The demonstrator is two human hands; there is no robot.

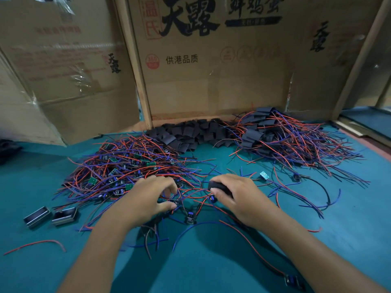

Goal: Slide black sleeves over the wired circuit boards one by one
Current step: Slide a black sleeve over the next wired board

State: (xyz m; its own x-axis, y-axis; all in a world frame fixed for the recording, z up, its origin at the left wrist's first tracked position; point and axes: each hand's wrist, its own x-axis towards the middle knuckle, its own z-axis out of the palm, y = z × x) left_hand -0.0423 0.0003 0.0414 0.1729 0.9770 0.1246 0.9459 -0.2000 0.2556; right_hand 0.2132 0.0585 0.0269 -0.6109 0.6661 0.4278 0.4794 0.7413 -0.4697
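On the teal tabletop, both hands work at the centre of the view. The right hand holds a black sleeve with its fingers curled round it, the thumb pressed against the sleeve's near side; the sleeve's open end points toward 9 o'clock. The left hand sits just beside it at 9 o'clock, its thumb and forefinger pinching at a wired circuit board among red and blue leads; how firmly the board is gripped cannot be told. A small dark board with a blue part lies on the tabletop at 6 o'clock from the gap between the hands. At 10 o'clock from the hands lies a heap of bare wired boards, green boards showing among tangled red and blue wires. At 12 o'clock, against the cardboard wall, is a pile of loose black sleeves. At 2 o'clock is a heap of sleeved boards with wires fanning outward. Two open metal housings lie side by side at 8 o'clock, well apart from the hands. A loose red wire curves near the left edge, and another wired board rests at 5 o'clock by the right forearm.
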